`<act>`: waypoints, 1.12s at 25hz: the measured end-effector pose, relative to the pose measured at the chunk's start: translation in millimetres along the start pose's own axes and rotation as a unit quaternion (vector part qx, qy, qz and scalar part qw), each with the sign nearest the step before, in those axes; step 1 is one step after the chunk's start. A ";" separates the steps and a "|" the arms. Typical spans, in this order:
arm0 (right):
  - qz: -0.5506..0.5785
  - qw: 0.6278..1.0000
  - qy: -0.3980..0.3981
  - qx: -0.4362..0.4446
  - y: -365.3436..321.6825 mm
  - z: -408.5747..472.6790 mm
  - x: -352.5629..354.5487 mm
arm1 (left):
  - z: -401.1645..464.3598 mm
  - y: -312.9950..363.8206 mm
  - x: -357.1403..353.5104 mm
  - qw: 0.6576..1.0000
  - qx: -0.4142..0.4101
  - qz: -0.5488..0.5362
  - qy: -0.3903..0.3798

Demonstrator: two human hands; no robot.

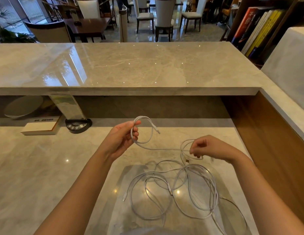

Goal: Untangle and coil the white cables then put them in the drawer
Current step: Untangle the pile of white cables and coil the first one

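A raised marble ledge (130, 65) runs across the far side of the scene, with chairs (164, 16) and a dark dining table (90, 26) beyond it and a row of books (256, 29) standing at the far right. Below and nearer lies the pale marble table (37, 167) that carries the work.

On the near right part of this table the white cables (175, 189) lie spread in a loose tangle of overlapping loops, with one plug end pointing left at the near edge of the heap.

The left hand (124, 138) is raised above the table, left of the tangle, its grip pinched on a cable strand (142, 145) bent into a small loop over the fingers, the connector end hanging free to the right. From there the strand runs right to the right hand (207, 148), whose grip is closed around a few thin loops at the far edge of the tangle.

At the far left of the table sit a white book (41, 128) and a black-based sign stand (78, 124).
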State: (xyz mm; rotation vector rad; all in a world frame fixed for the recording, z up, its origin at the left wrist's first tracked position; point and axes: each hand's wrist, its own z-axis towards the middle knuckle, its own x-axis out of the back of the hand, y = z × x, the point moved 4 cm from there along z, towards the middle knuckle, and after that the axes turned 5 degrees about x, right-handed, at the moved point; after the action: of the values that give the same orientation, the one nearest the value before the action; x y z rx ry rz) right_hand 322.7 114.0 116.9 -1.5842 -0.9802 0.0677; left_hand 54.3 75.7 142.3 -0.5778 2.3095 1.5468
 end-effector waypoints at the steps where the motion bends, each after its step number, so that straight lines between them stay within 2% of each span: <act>1: -0.031 0.998 0.045 -0.004 -3.2 3.4 7.7 | -0.8 -3.3 -2.0 1.000 0.008 0.011 -0.007; 3: -0.066 0.990 0.123 -0.007 -11.6 10.2 18.6 | -3.1 -10.6 -4.2 0.999 0.024 0.024 -0.014; 7: -0.059 0.970 0.234 -0.005 -29.4 24.8 23.3 | -7.0 -22.2 -4.5 0.998 0.045 0.027 -0.017; 12: -0.118 0.945 0.305 -0.001 -65.8 31.0 10.6 | -10.2 -31.0 -4.7 0.998 0.051 0.048 -0.004; 15: -0.061 0.948 0.310 0.046 -90.4 23.2 -0.6 | -10.6 -37.9 -3.8 0.997 0.025 0.069 0.036; 19: 0.056 0.970 0.217 0.092 -107.6 9.9 -30.5 | -7.7 -42.0 -1.5 0.994 -0.011 0.059 0.093; 21: 0.003 0.970 0.204 0.134 -108.2 4.4 -47.6 | -7.2 -43.9 -2.6 0.995 -0.013 0.041 0.094; 23: -0.096 0.948 0.244 0.181 -103.4 2.1 -62.7 | -8.2 -45.7 -7.7 0.997 -0.010 0.037 0.069; 26: -0.164 0.917 0.280 0.234 -94.0 -0.1 -79.1 | -10.7 -45.8 -19.3 1.000 -0.008 0.006 0.010; 28: -0.215 0.893 0.294 0.265 -91.0 -3.1 -86.3 | -11.2 -44.4 -21.8 0.999 0.009 -0.039 0.003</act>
State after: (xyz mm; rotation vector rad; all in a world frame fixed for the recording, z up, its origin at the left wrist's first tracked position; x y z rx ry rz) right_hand 219.7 52.7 154.0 -0.7806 -0.7195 -0.4023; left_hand 94.6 53.8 120.8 -0.6623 2.2745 1.4899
